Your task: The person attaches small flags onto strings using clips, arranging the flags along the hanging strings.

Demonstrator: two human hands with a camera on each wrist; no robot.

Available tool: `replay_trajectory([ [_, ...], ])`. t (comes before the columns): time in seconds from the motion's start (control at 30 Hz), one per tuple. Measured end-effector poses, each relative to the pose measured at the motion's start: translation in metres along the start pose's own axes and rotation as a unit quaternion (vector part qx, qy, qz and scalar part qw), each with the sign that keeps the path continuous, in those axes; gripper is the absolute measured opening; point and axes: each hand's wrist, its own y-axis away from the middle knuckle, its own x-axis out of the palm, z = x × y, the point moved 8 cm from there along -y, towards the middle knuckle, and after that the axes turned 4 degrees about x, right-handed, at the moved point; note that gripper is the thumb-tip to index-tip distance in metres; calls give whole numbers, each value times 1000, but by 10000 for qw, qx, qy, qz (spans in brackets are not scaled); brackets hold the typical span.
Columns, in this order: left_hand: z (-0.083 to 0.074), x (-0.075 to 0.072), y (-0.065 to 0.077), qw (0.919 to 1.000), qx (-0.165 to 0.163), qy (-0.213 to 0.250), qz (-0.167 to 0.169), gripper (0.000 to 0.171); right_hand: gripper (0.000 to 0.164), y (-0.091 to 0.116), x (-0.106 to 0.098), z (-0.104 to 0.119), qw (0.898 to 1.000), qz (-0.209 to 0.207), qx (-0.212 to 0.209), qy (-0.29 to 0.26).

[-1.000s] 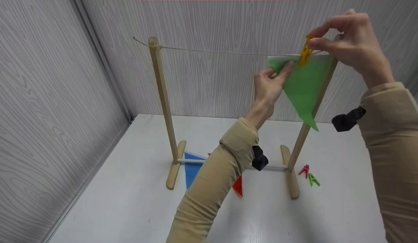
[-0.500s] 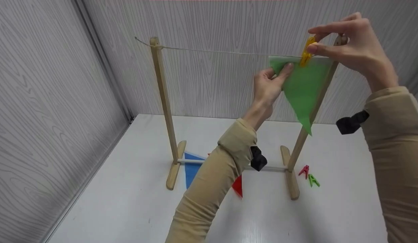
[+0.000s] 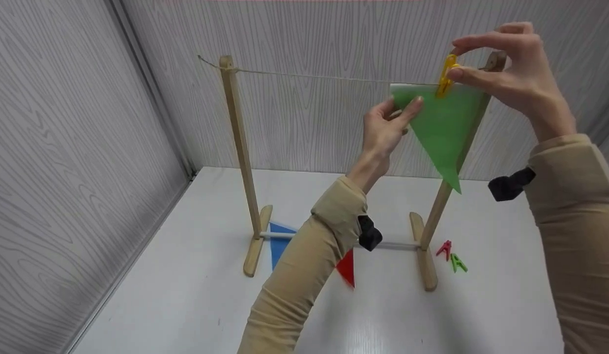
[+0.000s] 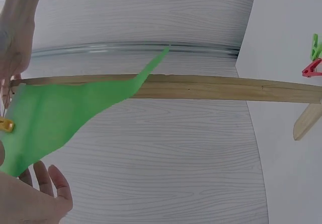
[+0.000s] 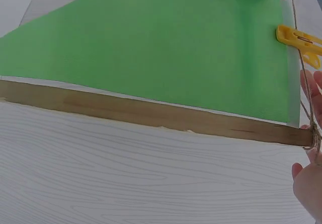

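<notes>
Wht table (image 3: 157, 295), woodgrain walls (image 3: 309, 29), L fingers (image 3: 412, 108) pinch grn flag (image 3: 439, 118), R fingers (image 3: 470, 75) pinch yel peg (image 3: 444, 86)

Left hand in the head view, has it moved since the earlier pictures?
Yes, slightly: against the left wooden post, the left hand has shifted toward that post and a little down.

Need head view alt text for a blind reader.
The left hand pinches a green pennant at a string between wooden posts; the right hand touches the yellow clothespin on the pennant's top edge. A red clothespin and a green clothespin lie on the table.
</notes>
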Motion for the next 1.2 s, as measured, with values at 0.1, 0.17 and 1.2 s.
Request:
replay_trajectory([
  [0.1, 6, -3, 3, 9999, 61, 84, 120, 36, 41, 2, 0, -4, 9995, -200, -15, -242],
  [0.17, 14, -6, 6, 9998, 34, 108, 185, 41, 43, 5, 0, -8, 9981, -399, -73, -461],
  [1.2, 182, -140, 96, 9628, -1920, -1787, -656, 49, 93, 118, 67, -124, 8851, -1717, 675, -4274],
])
